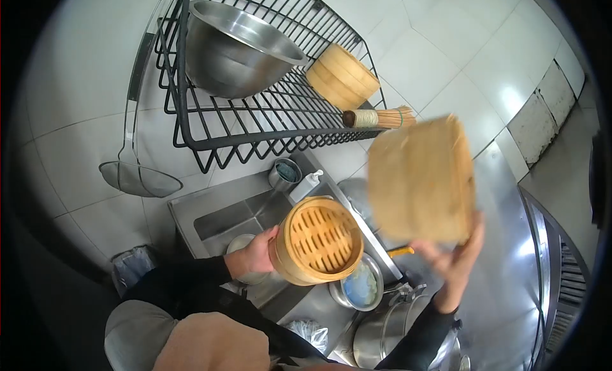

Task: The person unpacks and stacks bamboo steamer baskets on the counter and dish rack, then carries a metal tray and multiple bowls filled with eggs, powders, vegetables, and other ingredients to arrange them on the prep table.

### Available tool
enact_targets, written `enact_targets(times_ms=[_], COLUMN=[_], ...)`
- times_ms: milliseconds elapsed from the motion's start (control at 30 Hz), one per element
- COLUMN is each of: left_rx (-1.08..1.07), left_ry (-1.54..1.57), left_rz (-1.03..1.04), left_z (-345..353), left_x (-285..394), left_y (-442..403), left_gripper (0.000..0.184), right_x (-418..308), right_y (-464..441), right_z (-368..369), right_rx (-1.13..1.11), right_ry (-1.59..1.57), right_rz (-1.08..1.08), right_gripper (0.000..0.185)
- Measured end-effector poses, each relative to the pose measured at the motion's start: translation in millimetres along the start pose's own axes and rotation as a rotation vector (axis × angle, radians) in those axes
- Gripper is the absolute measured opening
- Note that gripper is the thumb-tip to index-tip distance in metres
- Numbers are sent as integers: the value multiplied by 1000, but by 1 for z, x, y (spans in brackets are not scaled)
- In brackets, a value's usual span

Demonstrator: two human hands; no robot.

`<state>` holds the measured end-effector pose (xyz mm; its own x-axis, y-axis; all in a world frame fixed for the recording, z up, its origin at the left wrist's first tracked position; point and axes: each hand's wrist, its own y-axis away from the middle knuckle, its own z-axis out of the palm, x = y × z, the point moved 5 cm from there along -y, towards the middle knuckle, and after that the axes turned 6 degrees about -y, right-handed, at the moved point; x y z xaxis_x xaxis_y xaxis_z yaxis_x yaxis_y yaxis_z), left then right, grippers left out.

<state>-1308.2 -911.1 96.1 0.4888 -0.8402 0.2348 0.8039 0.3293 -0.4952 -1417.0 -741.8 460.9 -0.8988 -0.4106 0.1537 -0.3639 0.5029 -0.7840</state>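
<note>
My left hand [257, 252] grips the side of a round bamboo steamer basket [320, 238] over the sink's edge. Its slatted base faces the camera, with nothing on it. To the right and higher, my right hand [454, 256] holds a second bamboo steamer piece [417, 179] from below, raised in front of the rack. Motion blurs this piece, and I cannot tell whether it is one tier or several stacked. The two are apart. Below the left basket is a metal bowl [336, 296] containing something blue and whitish.
A black wire rack [236, 141] holds a steel bowl [223, 52], another bamboo steamer [344, 77] and a bamboo brush [379, 118]. A strainer [141, 179] hangs at left. Below are a steel sink [220, 221], a white pump bottle [306, 186] and a large pot [376, 339].
</note>
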Motion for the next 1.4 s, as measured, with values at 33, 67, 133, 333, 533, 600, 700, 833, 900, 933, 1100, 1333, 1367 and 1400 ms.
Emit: enact_targets(times_ms=[33,67,133,333,533,600,700,833,900,933,1100,1333,1367,1400], left_rx=[78,161,198,215,293,271,367,141,99,73,-93,-243,-231,-120], left_ry=[-6,-13,-9,-80,-63,-149,-231,-116,-32,10,-164,-455,-488,-443], left_rz=[-4,-9,27,77,119,186,172,116,100,83,116,356,348,342], left_z=[-8,-16,-23,-38,-45,-35,-24,-6,16,34,158,252,235,220], left_x=[-2,-4,-7,-1,12,18,17,21,26,30,31,70,73,71], left_y=[8,17,29,63,105,104,86,53,37,24,-43,-100,-99,-86], left_gripper=[56,56,57,65,65,65,66,63,63,63,69,66,64,66], right_x=[14,28,55,134,175,175,171,76,38,-10,-48,-8,-10,-9], right_y=[-22,-61,-133,-280,-317,-314,-296,-217,-121,-68,37,-22,-56,-87], right_z=[-7,-5,18,139,196,197,187,126,103,82,51,0,5,17], right_rx=[35,-10,-8,-151,-131,-72,38,37,-240,-393,-327,272,232,192], right_ry=[-21,-8,-8,95,45,14,126,-227,-362,-349,-45,115,90,62], right_rz=[22,31,99,61,59,-22,-74,-39,-93,-206,-183,-105,-137,-169], right_gripper=[79,79,80,86,93,95,94,66,59,54,95,103,100,98])
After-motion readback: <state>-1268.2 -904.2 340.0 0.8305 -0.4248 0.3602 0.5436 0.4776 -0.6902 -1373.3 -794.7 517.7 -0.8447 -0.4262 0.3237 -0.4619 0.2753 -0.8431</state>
